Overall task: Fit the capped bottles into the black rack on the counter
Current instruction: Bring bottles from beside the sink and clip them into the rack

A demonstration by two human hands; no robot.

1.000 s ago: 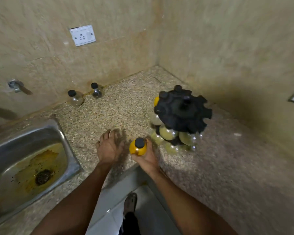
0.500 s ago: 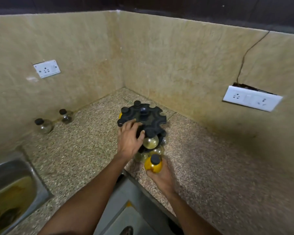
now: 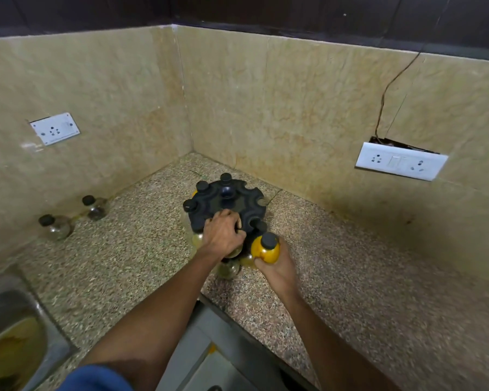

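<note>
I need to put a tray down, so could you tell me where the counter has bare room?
Bare: the speckled stone counter right of the black slotted rack, and between rack and two clear black-capped bottles. Crowded: around the rack, where both hands work.

A round black rack point(image 3: 226, 206) with notched edges stands in the desk's corner, capped bottles seated in several slots and hanging below. A yellow bottle with a black cap point(image 3: 265, 247) is held upright just beside its near edge. Two clear black-capped bottles point(image 3: 55, 225) point(image 3: 95, 207) stand by the left wall.
</note>
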